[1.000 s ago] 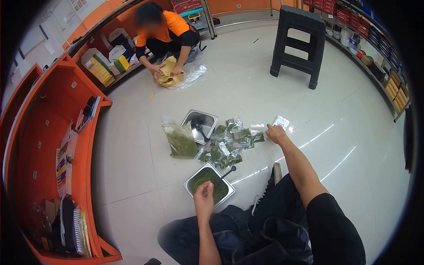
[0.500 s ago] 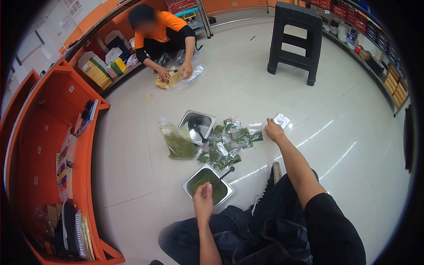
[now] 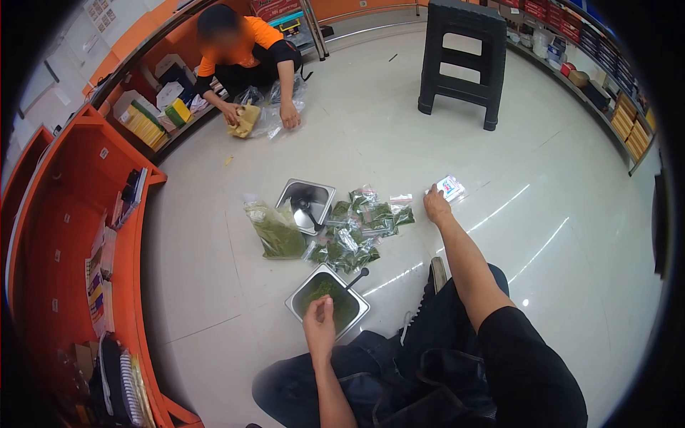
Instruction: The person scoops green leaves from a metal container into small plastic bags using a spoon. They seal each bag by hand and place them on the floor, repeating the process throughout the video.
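My left hand (image 3: 319, 324) hovers over the near edge of a square metal pan (image 3: 291, 302) of green dried flakes, fingertips pinched together; anything between them is too small to make out. A spoon with a black handle (image 3: 358, 277) leans in that pan. Stretched out to the right, my right hand (image 3: 437, 205) has its fingers on the left edge of a pack of small clear plastic bags with a printed white label (image 3: 451, 187), lying on the floor. Between the hands lie several filled zip bags of green flakes (image 3: 346, 242).
A large clear bag of green flakes (image 3: 275, 232) stands beside a second metal pan (image 3: 329, 196) with a black-handled utensil. A person in orange (image 3: 257, 46) crouches at the back, handling a yellowish bundle (image 3: 245, 121). There is a black stool (image 3: 462, 64) and an orange shelf (image 3: 132, 285).
My right hand's fingers have come onto the label pack. My left hand stays pinched over the pan. The crouching person has lifted the yellowish bundle aside from the clear plastic. The view shifted slightly.
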{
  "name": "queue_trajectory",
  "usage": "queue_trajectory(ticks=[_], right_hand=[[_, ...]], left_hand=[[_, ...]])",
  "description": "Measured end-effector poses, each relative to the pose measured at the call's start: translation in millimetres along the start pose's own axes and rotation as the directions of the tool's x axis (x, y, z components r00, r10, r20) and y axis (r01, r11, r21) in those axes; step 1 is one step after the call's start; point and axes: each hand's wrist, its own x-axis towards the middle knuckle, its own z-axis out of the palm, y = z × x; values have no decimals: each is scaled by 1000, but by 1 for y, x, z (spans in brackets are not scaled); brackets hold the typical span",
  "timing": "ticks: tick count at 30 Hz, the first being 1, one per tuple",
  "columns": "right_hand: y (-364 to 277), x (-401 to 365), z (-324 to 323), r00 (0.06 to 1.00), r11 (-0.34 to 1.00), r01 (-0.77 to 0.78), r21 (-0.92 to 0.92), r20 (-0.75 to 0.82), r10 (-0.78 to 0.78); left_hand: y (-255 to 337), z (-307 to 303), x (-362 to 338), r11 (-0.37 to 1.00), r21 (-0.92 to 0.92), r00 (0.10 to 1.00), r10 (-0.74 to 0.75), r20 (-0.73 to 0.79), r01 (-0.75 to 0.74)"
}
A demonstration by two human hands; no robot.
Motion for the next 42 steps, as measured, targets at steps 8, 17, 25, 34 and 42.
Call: queue_trajectory(ticks=[8,17,25,34,42], right_hand=[[4,-12,-30,998,997,-66,-39,19,67],[13,-8,-34,997,997,-72,21,-21,72],[14,-8,-31,999,995,-51,81,19,50],[-15,-14,-93,997,999,46,24,65,-48],[-100,-101,-225,714,324,694,642,-672,-197]], left_hand=[[2,3,-1,1000,-4,1000,16,-15,-16],[0,3,0,1000,2,999,26,-28,-26],[-3,1,0,999,11,999,40,-15,-40],[-6,1,2,995,59,997,79,10,-79],[-5,6,2,988,-123,994,95,50,-89]])
